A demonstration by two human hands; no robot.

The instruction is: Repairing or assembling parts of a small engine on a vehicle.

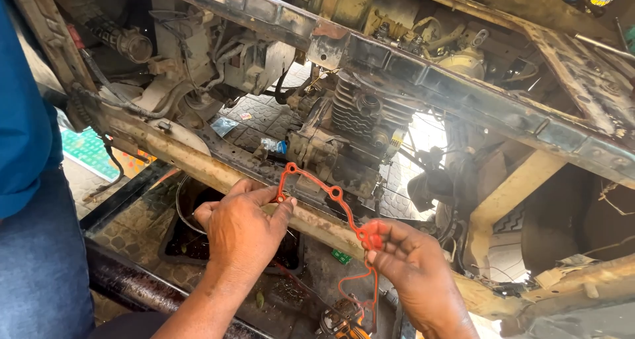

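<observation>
A thin orange rubber gasket (334, 195) with round bolt eyes stretches between my two hands in front of a dirty finned engine (357, 114). My left hand (241, 230) pinches the gasket's upper left end near one eye. The lower part is gripped by my right hand (413, 269), and a loop of gasket hangs down below that hand. Both hands hover just above a rusty frame rail (198, 164) that runs across the vehicle's open underside.
A second rusty rail (463, 97) crosses above the engine. A black drain pan (192, 243) with dark liquid lies on the paved ground under my left hand. A person in a blue shirt and jeans (30, 180) stands at the left edge. Hoses and cables hang around the engine.
</observation>
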